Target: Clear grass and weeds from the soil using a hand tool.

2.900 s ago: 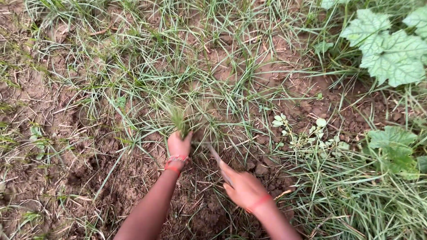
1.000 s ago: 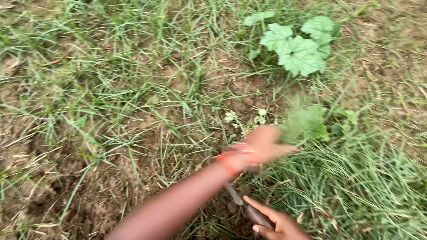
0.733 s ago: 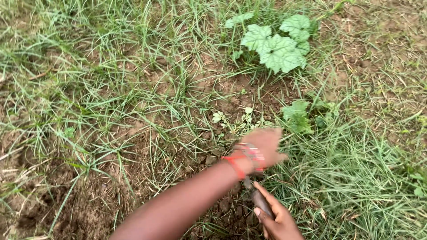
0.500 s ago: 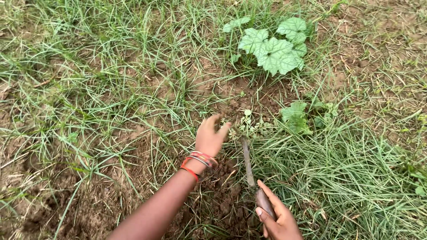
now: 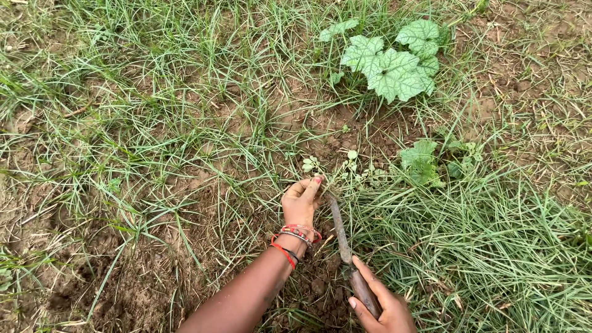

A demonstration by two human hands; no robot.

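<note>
Nearest the camera, the right hand (image 5: pixel 381 308) has its fingers wrapped around the wooden handle of a narrow-bladed weeding tool (image 5: pixel 345 250), whose blade runs forward over bare soil (image 5: pixel 154 290). Just left of the blade, the left hand (image 5: pixel 300 202), red bangles at the wrist, has its fingers curled on a small weed (image 5: pixel 316 165). Beyond stands a broad-leaved plant (image 5: pixel 388 65) amid grass (image 5: pixel 493 246).
</note>
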